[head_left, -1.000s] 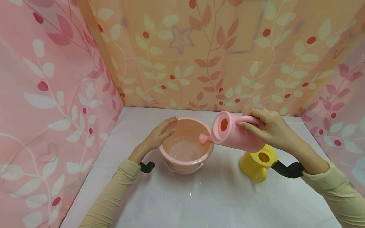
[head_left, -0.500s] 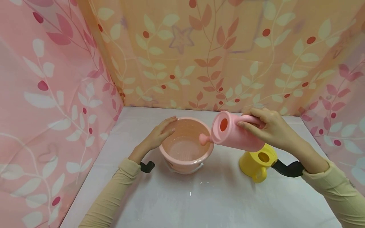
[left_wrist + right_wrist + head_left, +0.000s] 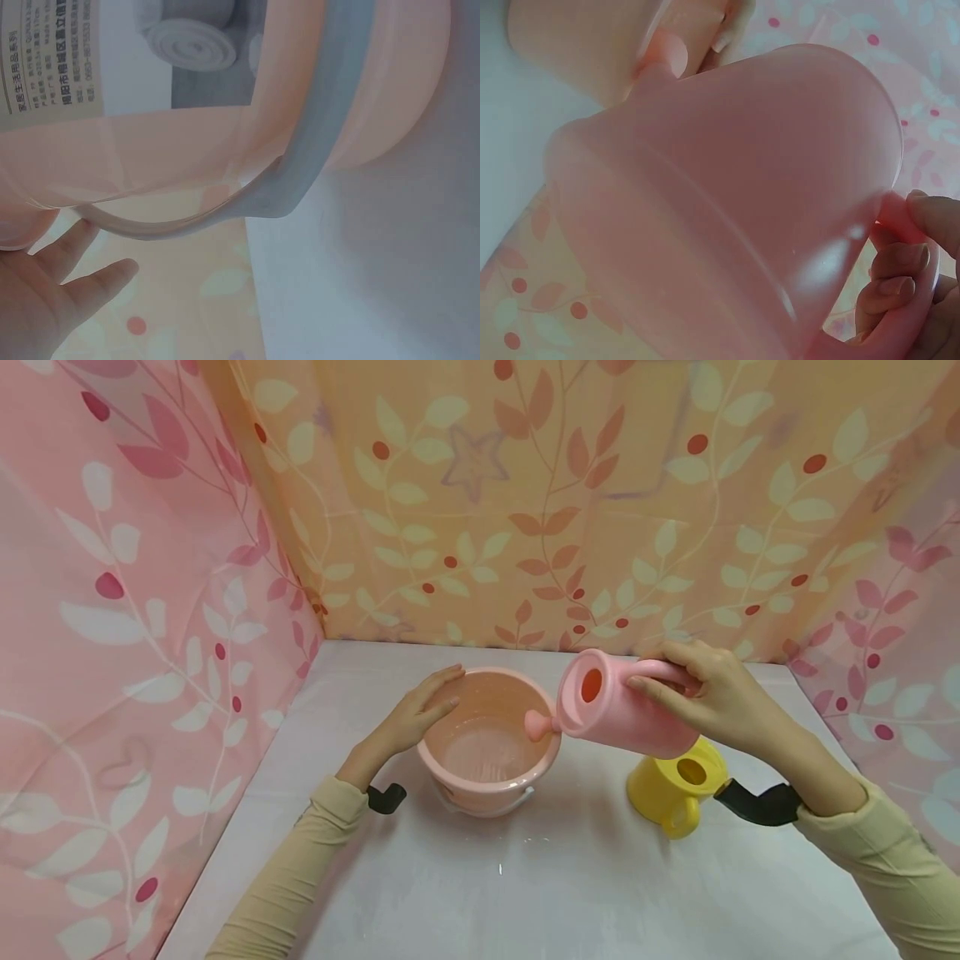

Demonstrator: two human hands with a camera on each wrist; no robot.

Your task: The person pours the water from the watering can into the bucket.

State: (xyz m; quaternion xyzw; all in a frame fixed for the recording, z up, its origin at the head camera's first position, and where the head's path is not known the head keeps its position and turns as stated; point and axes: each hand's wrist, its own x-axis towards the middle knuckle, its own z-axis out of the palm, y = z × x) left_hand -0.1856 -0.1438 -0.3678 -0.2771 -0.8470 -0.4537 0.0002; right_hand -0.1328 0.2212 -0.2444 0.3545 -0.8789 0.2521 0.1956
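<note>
My right hand (image 3: 720, 693) grips the handle of a pink watering can (image 3: 637, 710), tilted so its spout points left and its rose lies over the rim of a peach plastic bucket (image 3: 487, 787). Shallow water shows inside the bucket. In the right wrist view, fingers (image 3: 896, 287) wrap the handle of the can. My left hand (image 3: 408, 718) rests on the bucket's left rim, thumb on the inner side; in the left wrist view, straight, spread fingers (image 3: 101, 285) reach along the outside beneath the rim, close to the pale bail handle (image 3: 315, 127).
A yellow watering can (image 3: 667, 793) stands upright on the white tabletop (image 3: 585, 893), just below and right of the pink one. Small water drops lie in front of the bucket. Patterned cloth walls (image 3: 480, 527) enclose the back and both sides.
Both hands, the tilted pink watering can and the bucket hold almost the same places; the whole head view has shifted very slightly.
</note>
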